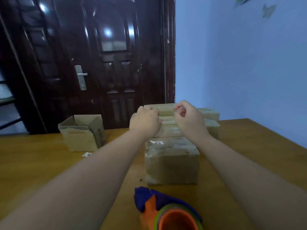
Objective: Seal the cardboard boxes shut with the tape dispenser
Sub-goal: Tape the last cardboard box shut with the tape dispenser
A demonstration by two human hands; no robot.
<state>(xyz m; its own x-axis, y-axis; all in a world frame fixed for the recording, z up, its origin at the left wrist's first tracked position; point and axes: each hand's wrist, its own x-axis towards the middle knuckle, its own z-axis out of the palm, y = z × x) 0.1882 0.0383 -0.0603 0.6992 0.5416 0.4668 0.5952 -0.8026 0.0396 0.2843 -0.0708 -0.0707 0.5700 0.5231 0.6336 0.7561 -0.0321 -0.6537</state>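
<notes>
A stack of taped cardboard boxes (167,112) stands at the far middle of the wooden table (41,163). My left hand (144,122) rests on the stack's left side with fingers curled over the top box. My right hand (187,117) is at the stack's right side, thumb and forefinger pinched near the top box's edge; what they pinch is too blurred to tell. A sealed cardboard box (172,161) sits in front of the stack. The orange and blue tape dispenser (167,211) lies at the near edge, apart from both hands.
An open cardboard box (83,131) with raised flaps stands at the far left of the table. A small white scrap (86,154) lies in front of it. A dark door (99,63) and a blue wall (240,72) are behind the table.
</notes>
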